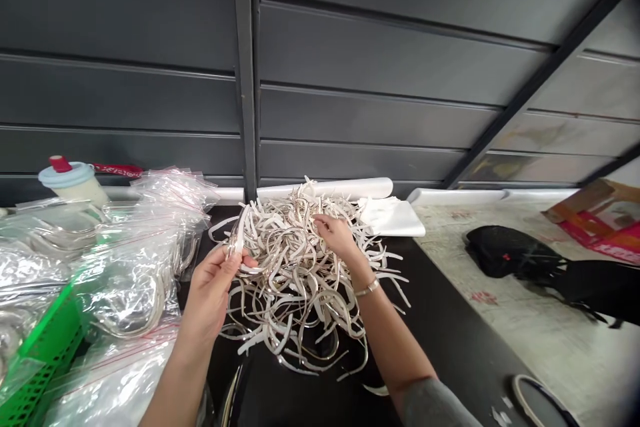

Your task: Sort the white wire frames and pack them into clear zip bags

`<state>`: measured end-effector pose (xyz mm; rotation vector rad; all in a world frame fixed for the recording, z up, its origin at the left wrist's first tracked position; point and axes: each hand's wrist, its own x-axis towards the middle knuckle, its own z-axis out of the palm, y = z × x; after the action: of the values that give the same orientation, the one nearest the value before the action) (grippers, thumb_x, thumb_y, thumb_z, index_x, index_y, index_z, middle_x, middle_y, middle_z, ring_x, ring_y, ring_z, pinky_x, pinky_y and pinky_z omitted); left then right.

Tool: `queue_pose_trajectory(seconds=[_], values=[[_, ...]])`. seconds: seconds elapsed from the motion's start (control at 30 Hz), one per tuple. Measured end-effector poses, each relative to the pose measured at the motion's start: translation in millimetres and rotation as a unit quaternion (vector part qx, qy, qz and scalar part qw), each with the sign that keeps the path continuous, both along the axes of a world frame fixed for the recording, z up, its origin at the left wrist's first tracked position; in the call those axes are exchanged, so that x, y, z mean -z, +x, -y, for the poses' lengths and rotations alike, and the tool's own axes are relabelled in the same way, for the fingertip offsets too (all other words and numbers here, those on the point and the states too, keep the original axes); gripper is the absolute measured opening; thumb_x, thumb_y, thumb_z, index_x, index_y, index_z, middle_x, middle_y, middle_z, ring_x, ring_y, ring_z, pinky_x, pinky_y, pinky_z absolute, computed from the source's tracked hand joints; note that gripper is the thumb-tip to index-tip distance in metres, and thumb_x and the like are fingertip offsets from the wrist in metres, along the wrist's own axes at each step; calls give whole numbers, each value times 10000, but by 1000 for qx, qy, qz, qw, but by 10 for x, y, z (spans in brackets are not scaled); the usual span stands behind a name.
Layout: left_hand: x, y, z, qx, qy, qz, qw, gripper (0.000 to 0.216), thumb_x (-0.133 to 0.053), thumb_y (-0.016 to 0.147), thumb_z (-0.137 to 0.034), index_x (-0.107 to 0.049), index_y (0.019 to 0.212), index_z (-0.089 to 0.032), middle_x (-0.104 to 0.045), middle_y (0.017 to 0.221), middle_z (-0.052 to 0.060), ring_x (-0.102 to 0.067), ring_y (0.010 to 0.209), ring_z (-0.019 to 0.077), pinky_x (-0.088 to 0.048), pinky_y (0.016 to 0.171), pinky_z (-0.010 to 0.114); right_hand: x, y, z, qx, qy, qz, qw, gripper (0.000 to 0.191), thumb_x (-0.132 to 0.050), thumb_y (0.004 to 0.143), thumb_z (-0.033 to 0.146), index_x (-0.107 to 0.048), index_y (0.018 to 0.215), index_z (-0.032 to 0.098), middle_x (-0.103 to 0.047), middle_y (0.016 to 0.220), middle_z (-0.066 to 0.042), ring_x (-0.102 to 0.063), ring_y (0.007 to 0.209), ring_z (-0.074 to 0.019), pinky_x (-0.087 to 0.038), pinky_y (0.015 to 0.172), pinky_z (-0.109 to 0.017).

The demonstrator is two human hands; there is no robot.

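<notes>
A tangled heap of thin white curved bands (300, 280) lies on a black table top (450, 340) in front of me. My left hand (213, 287) is closed on a small bunch of these bands (240, 237), held upright at the heap's left edge. My right hand (336, 235) reaches into the top of the heap, its fingers curled among the bands; a thin bracelet sits on that wrist. Whether the right fingers grip a band is hidden.
Clear plastic bags (125, 267) with more curved bands pile up at the left over a green basket (45, 353). A light blue lidded bottle (73, 181) stands behind them. White sheets (390, 217) lie beyond the heap. A black bag (515, 253) rests on the floor right.
</notes>
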<state>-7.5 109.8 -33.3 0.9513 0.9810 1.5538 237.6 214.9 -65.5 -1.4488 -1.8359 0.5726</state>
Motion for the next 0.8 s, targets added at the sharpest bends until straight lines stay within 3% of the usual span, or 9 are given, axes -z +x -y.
queue_pose_trajectory(seconds=[0.13,0.23,0.5,0.67,0.8], values=[[-19,-7,41,7,11,-10,1000,222,-707,695,-387,-690,760,-176,-667,671,12,-583,725,153,-419,756,267,47,-114,-451,16,-31,50,998,179,-460,731,68,-620,732,149,-516,477,9,-440,453,-113,-336,505,-249],[-29,-37,63,12,19,-8,1000,209,-691,715,-383,-686,763,-180,-666,691,10,-579,746,151,-413,770,265,98,-245,-514,8,-28,73,997,166,-444,680,40,-547,639,163,-505,494,20,-431,463,-102,-322,486,-229],[-35,-110,74,9,16,5,1000,257,-702,693,-419,-678,786,-181,-674,707,14,-576,759,160,-409,778,274,28,-286,51,-7,78,113,990,132,-443,736,91,-435,649,190,-515,688,-12,-448,619,-138,-343,568,-247],[-43,-101,80,8,3,-20,1000,280,-695,690,-440,-679,769,-172,-678,712,26,-580,790,175,-405,805,284,-72,-126,326,20,119,83,989,160,-403,874,255,-482,755,183,-510,647,-8,-450,556,-137,-352,516,-244],[-23,-99,71,17,-8,-21,1000,289,-709,671,-442,-685,756,-166,-697,736,40,-598,795,184,-418,776,278,-139,9,465,28,224,42,973,179,-423,892,277,-544,802,182,-572,693,-27,-523,608,-149,-411,559,-256]])
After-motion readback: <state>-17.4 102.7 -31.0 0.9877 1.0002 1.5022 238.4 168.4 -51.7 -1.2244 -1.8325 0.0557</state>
